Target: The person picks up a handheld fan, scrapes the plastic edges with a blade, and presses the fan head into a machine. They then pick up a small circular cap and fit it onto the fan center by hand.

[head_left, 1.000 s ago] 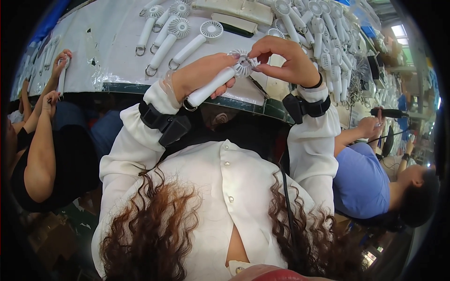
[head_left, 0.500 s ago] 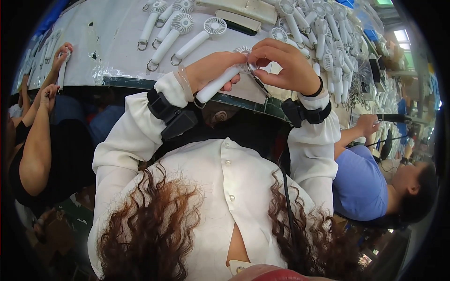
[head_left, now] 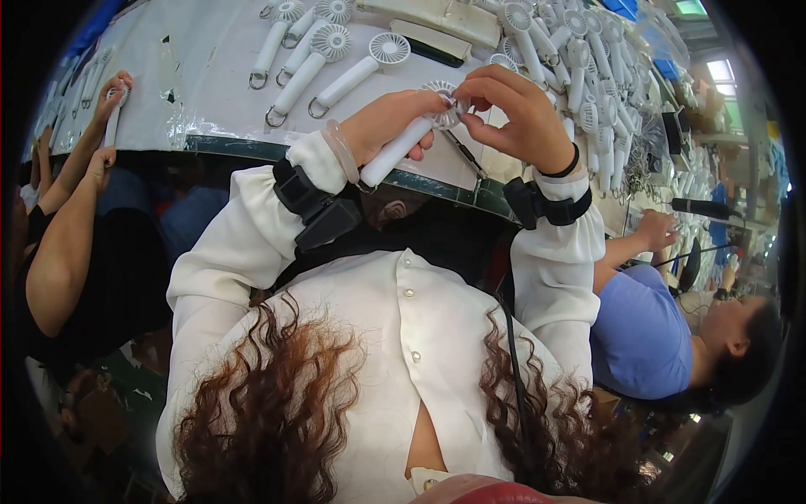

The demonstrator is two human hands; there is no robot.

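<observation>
A white handheld fan (head_left: 395, 156) slants above the table's near edge, its round grille pointing away from me and its handle toward me. My left hand (head_left: 379, 126) is wrapped around it just below the grille, the thumb lying along the fan head. At the right side of the grille, my right hand (head_left: 522, 118) pinches with thumb and forefinger; what sits between those fingertips is too small to make out. Under my hands a thin dark pen-shaped tool (head_left: 463, 154) lies on the table. Several similar fans with metal rings at their handles, one of them nearest (head_left: 348, 84), lie beyond my left hand.
A large heap of white fans (head_left: 579, 71) covers the table's right side. At the back lie a pale bar-shaped block (head_left: 432, 18) and a dark green strip (head_left: 428, 46). A person in black (head_left: 92, 252) works at left; another in blue (head_left: 642, 328) sits at right.
The fan and my left hand have shifted slightly to the right. My right fingertips have moved a little along the grille's edge. The left co-worker's lower hand has closed.
</observation>
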